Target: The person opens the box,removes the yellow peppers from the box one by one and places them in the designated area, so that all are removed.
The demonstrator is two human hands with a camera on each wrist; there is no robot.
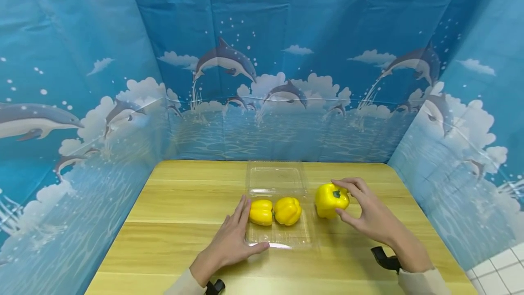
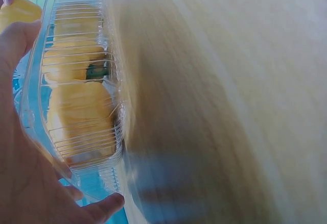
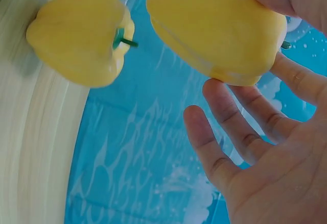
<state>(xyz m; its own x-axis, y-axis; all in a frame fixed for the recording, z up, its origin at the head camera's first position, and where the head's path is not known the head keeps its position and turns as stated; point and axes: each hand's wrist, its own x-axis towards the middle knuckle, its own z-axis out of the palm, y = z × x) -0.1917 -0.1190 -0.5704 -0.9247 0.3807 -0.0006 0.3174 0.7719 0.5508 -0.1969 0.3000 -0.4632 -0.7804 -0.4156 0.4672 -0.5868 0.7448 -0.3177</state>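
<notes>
On the wooden table (image 1: 184, 204), blue dolphin walls (image 1: 262, 81) stand all around. Right hand (image 1: 368, 215) pinches a yellow pepper (image 1: 330, 199) beside the clear box (image 1: 278, 236); left hand (image 1: 231, 240) lies flat, touching the box.

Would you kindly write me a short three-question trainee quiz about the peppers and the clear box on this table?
1. How many yellow peppers lie inside the clear box?
2. True or false: the right hand has a grip on the third pepper.
3. Which does the left hand touch: A) the box's near left edge, B) the open lid, C) the backdrop?

Key: 1. Two. 2. True. 3. A.
</notes>
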